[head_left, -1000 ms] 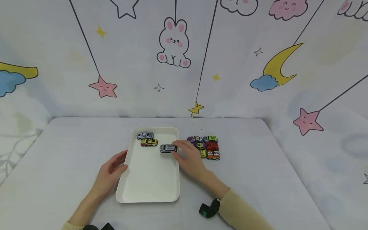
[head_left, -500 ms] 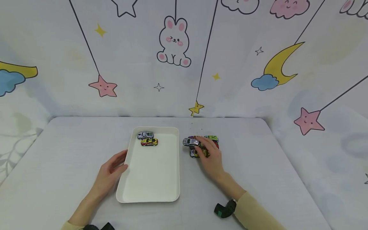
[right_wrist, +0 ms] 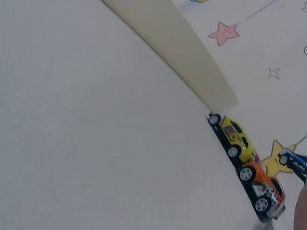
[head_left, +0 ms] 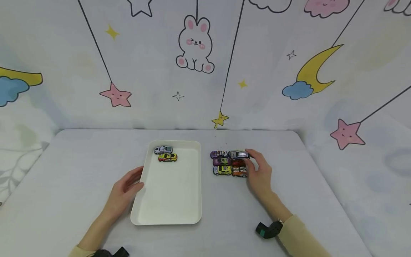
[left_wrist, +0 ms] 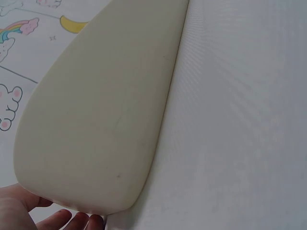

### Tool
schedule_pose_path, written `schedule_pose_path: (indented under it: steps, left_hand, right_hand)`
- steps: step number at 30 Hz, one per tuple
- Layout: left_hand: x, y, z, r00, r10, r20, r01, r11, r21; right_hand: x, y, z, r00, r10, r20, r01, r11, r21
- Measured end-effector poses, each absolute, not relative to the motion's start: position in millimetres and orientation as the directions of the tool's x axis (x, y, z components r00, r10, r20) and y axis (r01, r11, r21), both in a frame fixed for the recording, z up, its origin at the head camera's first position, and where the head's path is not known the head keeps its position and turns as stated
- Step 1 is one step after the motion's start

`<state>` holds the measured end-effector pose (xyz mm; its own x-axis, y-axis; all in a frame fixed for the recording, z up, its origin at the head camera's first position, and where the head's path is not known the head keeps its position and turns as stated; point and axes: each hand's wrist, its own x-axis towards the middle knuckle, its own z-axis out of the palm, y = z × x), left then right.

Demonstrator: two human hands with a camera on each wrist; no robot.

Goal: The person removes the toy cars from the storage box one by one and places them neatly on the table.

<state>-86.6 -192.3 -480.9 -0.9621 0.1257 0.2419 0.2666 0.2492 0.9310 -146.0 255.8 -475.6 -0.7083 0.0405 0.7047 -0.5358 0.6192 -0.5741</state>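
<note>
My right hand [head_left: 260, 176] pinches a silver toy car [head_left: 238, 154] between thumb and fingers. In the head view this car overlaps the back right spot of a group of toy cars, covering the green one there. Around it are a purple-and-white car [head_left: 218, 154], a purple one [head_left: 221, 161], a yellow one [head_left: 222, 170], a red one [head_left: 238, 163] and an orange one [head_left: 239, 172]. My left hand [head_left: 120, 191] rests with relaxed fingers against the left side of a white tray [head_left: 167, 218]; in the left wrist view its fingertips [left_wrist: 79, 220] touch the tray's wall.
Near the tray's back left corner lie a white-and-grey toy car [head_left: 163, 150] and a yellow-and-red one [head_left: 167, 157]. A white cloth covers the table [head_left: 86, 160]. Behind it hangs a backdrop [head_left: 144, 64] printed with stars and a rabbit.
My right hand has carried the silver car rightward from over the tray's right edge, across the group, to its back right spot. The left hand and tray have stayed in place.
</note>
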Motion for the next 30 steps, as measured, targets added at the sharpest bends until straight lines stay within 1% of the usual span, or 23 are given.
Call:
schedule_pose_path:
  steps: [6,10,13,16,19,21,30]
  left_hand:
    - [-86.9,-191.6,-482.0,-0.966,0.128,0.224,0.25,0.258,0.933]
    - [-86.8,-191.4,-481.1,-0.967,0.125,0.22,0.247,0.269,0.931]
    - [-86.4,-191.7,-479.9,-0.966,0.126,0.224,0.25,0.27,0.93]
    - [-85.3,-192.6,-478.6,-0.966,0.122,0.23,0.255,0.27,0.928]
    - [-84.1,-193.2,-477.3,-0.965,0.118,0.233,0.257,0.273,0.927]
    - [-83.4,-193.5,-476.4,-0.965,0.117,0.234,0.258,0.275,0.926]
    - [-84.6,-190.7,-476.2,-0.964,0.124,0.237,0.263,0.274,0.925]
  right_hand:
    - [-149.5,286.1,-475.7,-0.741,0.095,0.665,-0.458,0.653,-0.603]
    - [-154.8,303.6,-477.1,-0.777,0.147,0.611,-0.377,0.669,-0.641]
    - [-159.1,311.2,-478.6,-0.828,0.197,0.525,-0.289,0.652,-0.701]
    - [-161.1,312.4,-478.9,-0.884,0.228,0.408,-0.183,0.635,-0.751]
    - [-161.2,310.5,-478.3,-0.917,0.221,0.333,-0.121,0.641,-0.758]
    - [-161.1,309.1,-478.2,-0.927,0.203,0.317,-0.114,0.651,-0.751]
    - [-160.7,310.9,-479.7,-0.916,0.126,0.382,-0.193,0.695,-0.693]
